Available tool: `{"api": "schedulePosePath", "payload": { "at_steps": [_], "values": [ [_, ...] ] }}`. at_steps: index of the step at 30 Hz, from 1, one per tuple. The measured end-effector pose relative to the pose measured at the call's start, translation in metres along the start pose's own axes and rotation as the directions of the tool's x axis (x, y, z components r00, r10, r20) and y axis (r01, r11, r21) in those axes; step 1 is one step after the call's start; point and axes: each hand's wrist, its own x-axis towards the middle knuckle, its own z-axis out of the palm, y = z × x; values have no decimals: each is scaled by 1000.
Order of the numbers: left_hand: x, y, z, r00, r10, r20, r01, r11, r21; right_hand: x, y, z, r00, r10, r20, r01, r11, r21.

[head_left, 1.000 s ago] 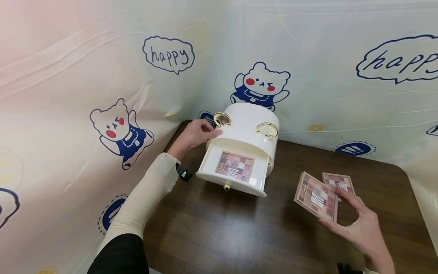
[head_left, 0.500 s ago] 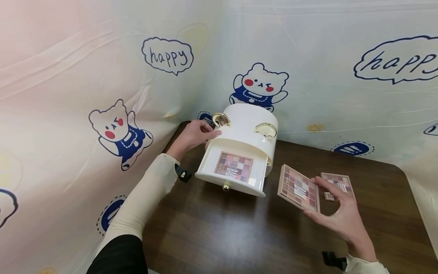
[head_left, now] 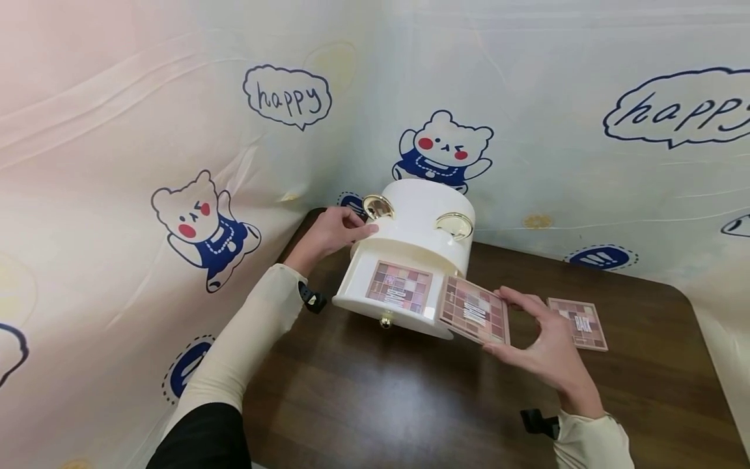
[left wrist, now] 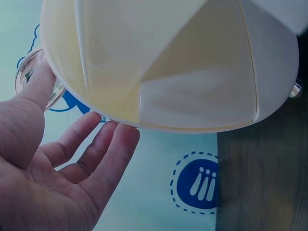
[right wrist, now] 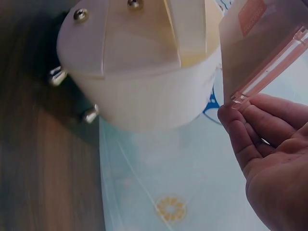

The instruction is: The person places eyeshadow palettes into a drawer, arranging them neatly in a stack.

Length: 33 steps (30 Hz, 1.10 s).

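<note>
A white rounded box (head_left: 418, 212) with gold round ears has its upper drawer (head_left: 357, 277) pulled out, and a pink palette (head_left: 400, 286) lies inside at the left. My left hand (head_left: 331, 234) steadies the box at its left side, thumb on top; the left wrist view shows the fingertips of that hand (left wrist: 72, 163) against the box wall (left wrist: 192, 62). Between thumb and fingers, my right hand (head_left: 547, 348) pinches a second palette (head_left: 473, 309) by its right edge, tilted over the drawer's right side. The right wrist view shows the palette's underside (right wrist: 260, 43) above the hand (right wrist: 274, 149).
Another palette (head_left: 580, 324) lies on the dark wooden table (head_left: 375, 404) to the right. Behind and left of the table hangs a printed cloth (head_left: 527, 130), close to the back of the box. Gold feet (right wrist: 90, 114) show under the box.
My right hand has carried the pinched palette leftwards, from beside the palette on the table to the drawer's right side. My left hand has stayed on the box.
</note>
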Motion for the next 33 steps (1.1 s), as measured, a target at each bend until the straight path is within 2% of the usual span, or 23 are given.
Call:
{"api": "schedulePosePath", "payload": {
  "at_steps": [11, 20, 27, 33],
  "values": [
    [1, -3, -2, 1000, 19, 15, -19, 1000, -1, 24, -14, 25, 997, -9, 78, 3, 996, 88],
    [1, -1, 0, 999, 29, 19, -29, 1000, 6, 42, -29, 41, 996, -24, 91, 14, 995, 102],
    [0, -1, -1, 999, 28, 24, -28, 1000, 6, 57, -44, 53, 992, -31, 123, 20, 996, 86],
    [0, -2, -1, 999, 26, 31, -26, 1000, -8, 65, -53, 62, 991, -10, 130, 8, 1000, 14]
  ]
}}
